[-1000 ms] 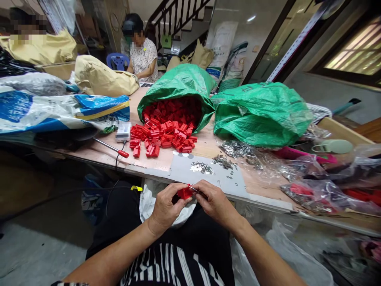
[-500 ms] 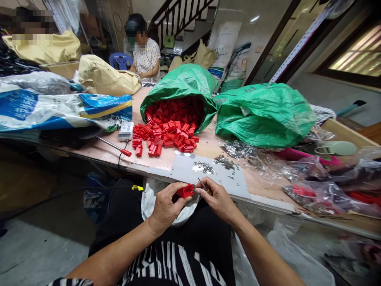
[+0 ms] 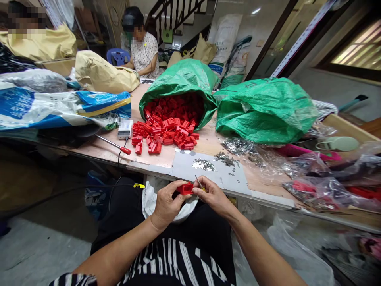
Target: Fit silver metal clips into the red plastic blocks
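Observation:
Above my lap, my left hand (image 3: 168, 201) is closed around a small red plastic part (image 3: 185, 188), pinched between thumb and fingers. Close against its right end is my right hand (image 3: 212, 196), closed on a thin tool with a metal shaft (image 3: 198, 181) and a bit of yellow handle, which looks like a small screwdriver. The shaft points up and away to the left. My right fingertips meet the red part; whether a tiny piece sits between them is hidden. Below both hands, a white bag (image 3: 149, 198) lies open on my lap.
Red parts (image 3: 169, 131) spill from a green sack (image 3: 181, 77) onto the table. Small metal pieces (image 3: 204, 164) lie on a grey sheet (image 3: 181, 163) near the edge. A red-handled rod (image 3: 114, 144) lies left, another green sack (image 3: 264, 111) right. A person (image 3: 145, 53) sits across the table.
My right hand has shifted slightly left, so its fingertips now meet the red part's end. The tool's shaft stands more upright. My left hand still holds the part.

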`<state>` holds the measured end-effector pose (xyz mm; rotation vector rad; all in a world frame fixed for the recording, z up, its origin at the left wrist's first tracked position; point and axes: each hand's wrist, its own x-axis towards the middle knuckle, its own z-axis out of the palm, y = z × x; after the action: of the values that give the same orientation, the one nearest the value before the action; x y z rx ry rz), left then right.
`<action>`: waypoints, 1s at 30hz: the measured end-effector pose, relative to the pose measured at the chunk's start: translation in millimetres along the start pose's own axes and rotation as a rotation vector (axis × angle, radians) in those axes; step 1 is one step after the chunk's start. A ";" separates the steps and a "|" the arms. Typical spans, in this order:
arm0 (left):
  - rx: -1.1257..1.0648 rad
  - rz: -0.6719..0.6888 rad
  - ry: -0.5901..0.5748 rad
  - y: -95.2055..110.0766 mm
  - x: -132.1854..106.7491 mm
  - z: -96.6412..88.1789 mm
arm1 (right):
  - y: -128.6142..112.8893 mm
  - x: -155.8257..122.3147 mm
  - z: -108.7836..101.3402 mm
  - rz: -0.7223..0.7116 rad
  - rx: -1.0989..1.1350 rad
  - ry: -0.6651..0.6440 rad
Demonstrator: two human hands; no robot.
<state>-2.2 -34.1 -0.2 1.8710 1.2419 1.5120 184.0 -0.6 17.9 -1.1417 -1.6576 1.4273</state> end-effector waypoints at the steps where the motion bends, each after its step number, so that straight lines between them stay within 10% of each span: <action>1: -0.031 -0.048 -0.009 0.1 0.4 0.3 | 1.0 -0.1 0.0 0.019 0.032 -0.010; 30: -0.006 0.081 -0.021 -0.7 -4.4 -1.0 | -3.6 -5.8 3.9 0.086 0.087 -0.069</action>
<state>-3.4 -37.7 -2.8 1.9500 1.1639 1.5320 182.1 -7.5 21.0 -1.1384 -1.5932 1.5931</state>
